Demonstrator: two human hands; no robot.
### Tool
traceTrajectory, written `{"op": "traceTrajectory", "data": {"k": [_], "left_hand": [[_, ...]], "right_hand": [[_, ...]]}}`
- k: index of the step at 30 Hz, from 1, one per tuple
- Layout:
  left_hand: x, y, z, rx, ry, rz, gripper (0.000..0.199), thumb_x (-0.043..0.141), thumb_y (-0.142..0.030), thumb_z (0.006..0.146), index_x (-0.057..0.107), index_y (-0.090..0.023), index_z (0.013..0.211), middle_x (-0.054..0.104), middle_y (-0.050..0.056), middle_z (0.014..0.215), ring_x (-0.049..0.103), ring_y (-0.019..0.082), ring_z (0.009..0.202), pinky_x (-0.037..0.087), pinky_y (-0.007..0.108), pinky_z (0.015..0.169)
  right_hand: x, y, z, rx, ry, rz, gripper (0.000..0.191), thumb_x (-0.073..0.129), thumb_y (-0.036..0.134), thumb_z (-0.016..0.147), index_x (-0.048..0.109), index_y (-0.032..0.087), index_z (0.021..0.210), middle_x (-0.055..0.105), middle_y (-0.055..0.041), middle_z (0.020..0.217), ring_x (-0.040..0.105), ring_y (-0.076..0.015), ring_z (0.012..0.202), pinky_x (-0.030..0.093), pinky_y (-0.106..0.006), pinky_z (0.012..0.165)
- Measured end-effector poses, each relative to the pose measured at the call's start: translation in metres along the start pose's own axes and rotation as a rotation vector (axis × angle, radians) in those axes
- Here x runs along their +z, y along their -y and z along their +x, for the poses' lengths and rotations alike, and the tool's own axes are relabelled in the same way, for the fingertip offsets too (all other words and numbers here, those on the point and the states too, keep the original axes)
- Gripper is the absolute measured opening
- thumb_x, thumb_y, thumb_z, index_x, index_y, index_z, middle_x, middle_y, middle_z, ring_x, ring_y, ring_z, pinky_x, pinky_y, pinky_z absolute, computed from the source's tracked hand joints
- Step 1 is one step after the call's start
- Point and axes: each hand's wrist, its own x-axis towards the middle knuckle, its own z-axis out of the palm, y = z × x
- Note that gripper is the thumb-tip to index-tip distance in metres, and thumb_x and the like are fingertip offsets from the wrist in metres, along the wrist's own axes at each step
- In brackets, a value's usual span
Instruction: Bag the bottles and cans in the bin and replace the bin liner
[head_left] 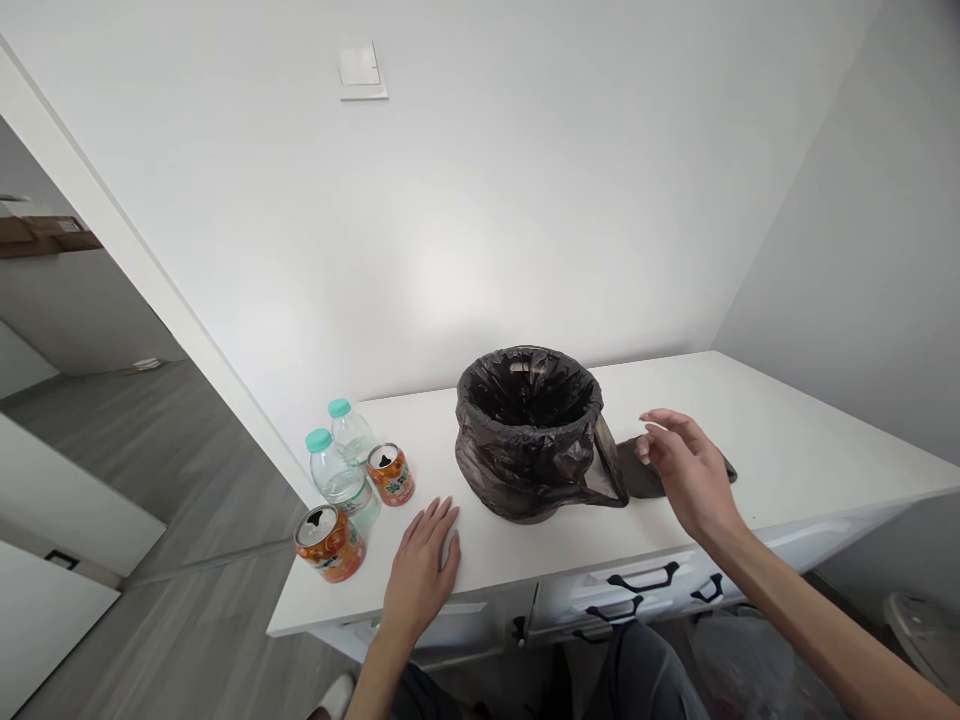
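A bin (529,440) lined with a black plastic bag stands upright on the white cabinet top, with its mouth facing up. The bag's rim is folded over the edge, and a loop of it hangs out at the right. My left hand (424,565) lies flat on the surface, fingers stretched, between the bin and the drink cans. To the bin's right, my right hand (686,470) is raised over a dark flat object (637,475), its fingers loosely bent and apart with nothing visible in them. The hand partly covers that object, whose kind I cannot make out.
At the left end stand two orange drink cans, a front can (330,545) and a rear can (391,475), beside two clear bottles with teal caps (319,441). A white wall (450,200) rises behind. Drawers with black handles (643,578) are below the front edge.
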Motion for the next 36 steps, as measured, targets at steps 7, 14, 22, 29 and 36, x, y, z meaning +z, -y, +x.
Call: {"op": "traceTrajectory", "data": {"k": [7,14,22,29,36], "left_hand": [[-0.027,-0.008,-0.005,0.081,0.018,-0.075,0.041,0.048,-0.025,0.105,0.062,-0.033,0.142,0.066,0.002,0.147,0.057,0.024,0.142,0.051,0.047,0.116],[-0.151,0.011,0.064,-0.123,-0.288,0.147,0.04,0.051,-0.038,0.102,0.062,-0.029,0.14,0.072,0.006,0.13,0.065,0.031,0.124,0.05,0.051,0.111],[-0.215,0.051,0.168,-0.483,0.289,0.478,0.062,0.046,-0.055,0.096,0.059,-0.017,0.144,0.075,0.016,0.121,0.067,0.039,0.114,0.055,0.047,0.088],[-0.207,0.066,0.184,-0.563,0.38,0.497,0.051,0.045,-0.053,0.099,0.062,-0.027,0.139,0.073,0.014,0.128,0.07,0.036,0.107,0.053,0.042,0.079],[-0.289,-0.011,0.183,-0.248,-0.191,0.553,0.055,0.044,-0.064,0.104,0.05,-0.033,0.149,0.076,0.0,0.11,0.062,0.02,0.076,0.048,0.035,0.082]], "right_hand": [[-0.016,-0.087,-0.013,0.208,0.166,-0.128,0.031,0.068,0.05,0.087,0.069,0.02,0.095,0.068,-0.0024,0.077,0.058,-0.017,0.061,0.052,-0.031,0.061],[-0.02,-0.114,-0.023,0.229,0.248,-0.236,0.027,0.059,0.045,0.088,0.067,0.02,0.096,0.056,0.0044,0.056,0.051,-0.0173,0.053,0.04,-0.03,0.057],[-0.023,-0.12,-0.024,0.204,0.278,-0.277,0.019,0.057,0.037,0.086,0.066,0.022,0.089,0.058,0.0034,0.055,0.052,-0.0183,0.054,0.041,-0.029,0.059],[-0.022,-0.124,-0.022,0.217,0.265,-0.287,0.019,0.054,0.036,0.086,0.066,0.022,0.093,0.059,0.0028,0.057,0.055,-0.0186,0.056,0.043,-0.029,0.061],[-0.02,-0.121,-0.021,0.195,0.279,-0.282,0.018,0.054,0.036,0.086,0.066,0.023,0.09,0.059,0.0029,0.057,0.055,-0.0186,0.056,0.041,-0.029,0.06]]}}
